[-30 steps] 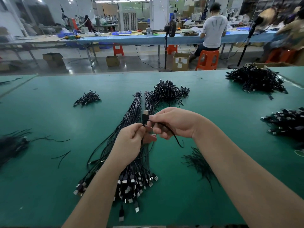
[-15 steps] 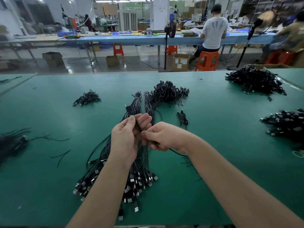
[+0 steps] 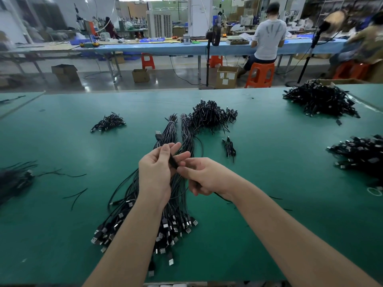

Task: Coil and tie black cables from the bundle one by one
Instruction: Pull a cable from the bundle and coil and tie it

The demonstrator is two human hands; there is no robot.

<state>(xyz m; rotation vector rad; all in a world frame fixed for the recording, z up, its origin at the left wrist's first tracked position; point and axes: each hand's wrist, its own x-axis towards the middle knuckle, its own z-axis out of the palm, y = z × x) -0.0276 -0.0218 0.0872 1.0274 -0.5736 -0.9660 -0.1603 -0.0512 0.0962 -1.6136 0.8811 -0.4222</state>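
Holding one black cable (image 3: 172, 160) above the bundle (image 3: 165, 204), the person works with both hands just over the middle of that bundle on the green bench (image 3: 62, 235).

Left hand (image 3: 155, 175): grip closed on the cable, thumb and fingers pinching its gathered length. The cable's plug end (image 3: 158, 135) stands up past the fingertips, on the far side of the bundle's middle.

Right hand (image 3: 202, 176): grip narrow, fingertips pinched on the same cable just beside the left hand's fingers. A dark strand trails under the wrist; whether it is the cable's tail or a tie cannot be told.

Bundle: lies lengthwise from the near bench edge, plugs fanned at the near end, wire ends at the far end. One finished small coil (image 3: 229, 147) lies to the right of the bundle's far half. A heap of coiled cables (image 3: 209, 117) touches the bundle's far end. Loose ties (image 3: 76, 195) lie left of the bundle.

Assessment: coiling appears to be in hand; tying is not yet done.

Recommended practice for this step:
- Keep the left pinch firm so the loops do not spring apart.
- Feed with the right hand in even loops, matching the finished coil.
- Keep the work lifted clear of the bundle, so neighbouring strands are not snagged.
- Leave the plug free of the wrap.
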